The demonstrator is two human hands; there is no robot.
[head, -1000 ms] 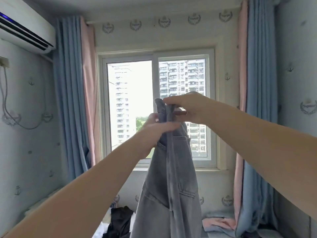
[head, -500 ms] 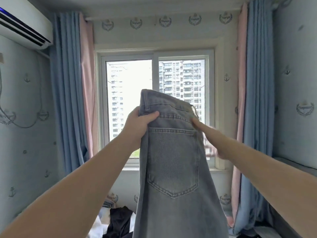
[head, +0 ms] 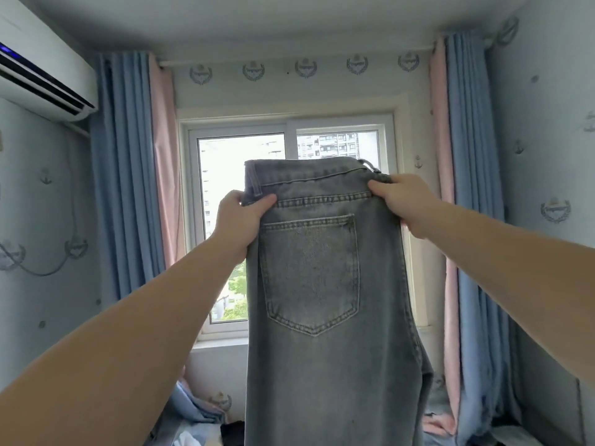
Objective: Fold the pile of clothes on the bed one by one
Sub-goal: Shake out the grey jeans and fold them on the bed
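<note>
Up in front of the window (head: 225,226), at the middle of my view, I see the jeans (head: 325,365) held high by their top, hanging straight down and running out past the bottom edge. They are grey-blue denim, doubled along their length so that one back pocket (head: 310,272) faces me, with the waistband (head: 306,175) level across the top and a belt loop (head: 252,181) at its left end.

I see the left hand (head: 238,217) gripping the left edge of the jeans just under the waistband: its thumb lies across the near face of the cloth and its fingers go round behind, out of sight. The right hand (head: 402,201) grips the right corner of the waist, thumb on the near side, fingers curled over a bunched bit of denim. It sits a little higher than the left, and the cloth between the two hands lies flat. Both arms reach out from the near corners.

Blue and pink curtains (head: 128,188) hang either side of the window, and an air conditioner (head: 42,78) sits high on the left wall. Low down to the left of the jeans, I can make out a dark garment (head: 233,434) and some pale blue cloth (head: 193,407), too little of either showing to say more
</note>
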